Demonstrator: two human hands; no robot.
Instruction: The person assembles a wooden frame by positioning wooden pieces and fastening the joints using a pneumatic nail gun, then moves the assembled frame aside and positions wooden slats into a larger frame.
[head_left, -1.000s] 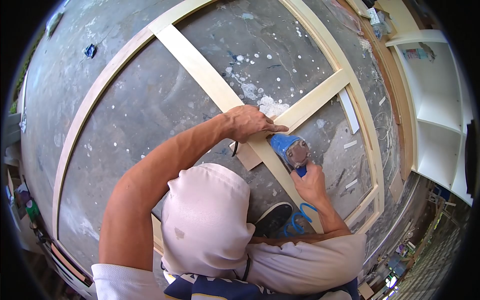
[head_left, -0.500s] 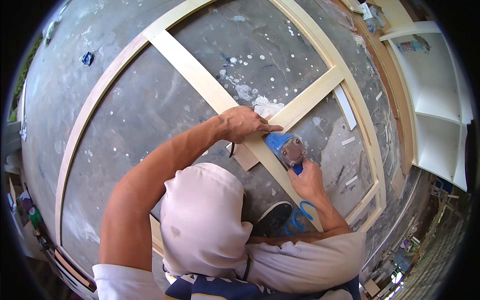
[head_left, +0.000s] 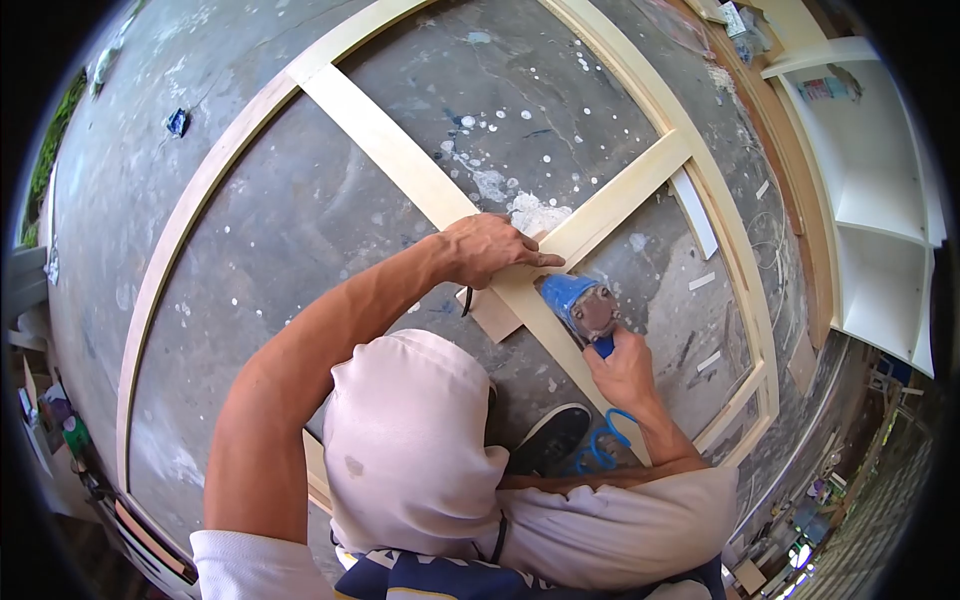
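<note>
My left hand [head_left: 492, 248] is closed over a long pale wooden slat [head_left: 395, 140], where a shorter cross slat [head_left: 630, 195] meets it. Its index finger points along the joint. In my right hand [head_left: 622, 370] is a blue air nail gun [head_left: 570, 298], gripped by its handle, with its nose close to the joint and my left fingertip. A coiled blue air hose [head_left: 605, 440] trails below that hand. Under the joint lies a small flat wood piece [head_left: 493, 315], partly covered. A thin black strap or cord hangs at my left wrist.
The slats belong to a large wooden frame [head_left: 190, 205] lying on a paint-spotted concrete floor [head_left: 280, 220]. A white shelf unit [head_left: 880, 200] stands at the right. A hooded head [head_left: 410, 430] and a dark shoe [head_left: 550, 437] show near the bottom. White strips [head_left: 695, 215] lie inside the frame.
My right hand and the nail gun have shifted slightly right and down, a little away from the joint. My left hand stays on the slats.
</note>
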